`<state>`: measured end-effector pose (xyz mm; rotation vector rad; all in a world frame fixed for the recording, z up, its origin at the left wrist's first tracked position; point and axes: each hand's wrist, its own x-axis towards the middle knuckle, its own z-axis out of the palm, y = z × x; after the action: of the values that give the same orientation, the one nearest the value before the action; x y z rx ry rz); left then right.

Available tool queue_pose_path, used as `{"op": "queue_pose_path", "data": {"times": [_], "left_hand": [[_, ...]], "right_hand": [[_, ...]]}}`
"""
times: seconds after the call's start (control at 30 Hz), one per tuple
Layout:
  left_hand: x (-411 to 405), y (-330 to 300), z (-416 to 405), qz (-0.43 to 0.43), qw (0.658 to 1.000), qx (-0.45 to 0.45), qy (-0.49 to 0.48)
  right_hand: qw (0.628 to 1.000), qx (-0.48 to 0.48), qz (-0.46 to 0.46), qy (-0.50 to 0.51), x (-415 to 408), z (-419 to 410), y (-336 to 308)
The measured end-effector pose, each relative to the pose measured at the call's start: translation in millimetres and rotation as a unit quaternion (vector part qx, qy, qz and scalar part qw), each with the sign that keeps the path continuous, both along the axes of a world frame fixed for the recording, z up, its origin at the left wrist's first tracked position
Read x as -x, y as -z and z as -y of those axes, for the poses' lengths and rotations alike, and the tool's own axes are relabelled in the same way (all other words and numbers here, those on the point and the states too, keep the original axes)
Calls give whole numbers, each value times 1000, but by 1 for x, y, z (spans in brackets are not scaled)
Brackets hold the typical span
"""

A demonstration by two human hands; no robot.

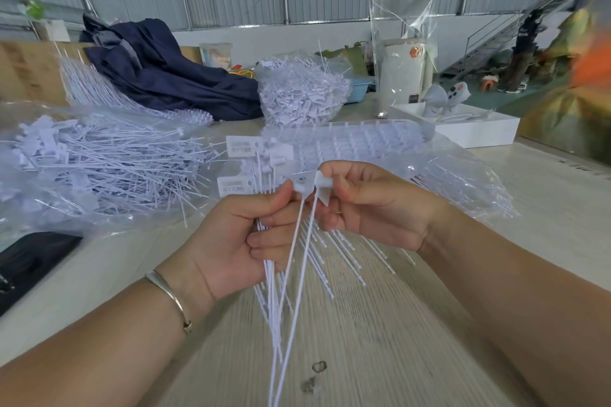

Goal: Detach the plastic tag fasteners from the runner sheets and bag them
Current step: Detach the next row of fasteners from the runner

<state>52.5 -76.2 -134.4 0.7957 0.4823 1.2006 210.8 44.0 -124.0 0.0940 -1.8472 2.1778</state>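
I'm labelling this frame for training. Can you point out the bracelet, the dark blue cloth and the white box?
bracelet [167,291]: head view, on the band across the left wrist.
dark blue cloth [165,73]: head view, on the middle of the heap.
white box [479,134]: head view, on its front wall.

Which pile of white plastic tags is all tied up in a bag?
The rounded heap at the back, beside the dark blue cloth. Clear plastic wraps it; the left pile sprawls loose on open plastic.
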Motion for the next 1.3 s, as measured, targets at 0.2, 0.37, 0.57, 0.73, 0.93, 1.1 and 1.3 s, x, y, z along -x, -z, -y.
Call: {"op": "queue_pose_path", "data": {"times": [0.2,0.37,0.57,0.73,0.93,1.1,1.3], "left_hand": [[-1,-5,1,-13,999,-17,42],[-2,-1,-2,-55,996,9,-69],[-5,-5,-5,-184,949,49,-251],[-13,0,-6,-226,930,93,-276],[-10,-2,-7,-205,928,110,-291],[-7,-8,-5,-132,954,95,-250],[-12,-10,-2,-143,957,49,-249]], "right_hand": [[999,-27,-34,16,-1,6,-6],[989,-24,-24,142,-2,3,-11],[950,-151,39,270,-8,-6,-8],[889,-312,61,331,5,6,3],[916,-222,27,333,2,3,-2],[978,-2,63,199,1,2,-4],[994,49,62,81,2,8,-1]]}}
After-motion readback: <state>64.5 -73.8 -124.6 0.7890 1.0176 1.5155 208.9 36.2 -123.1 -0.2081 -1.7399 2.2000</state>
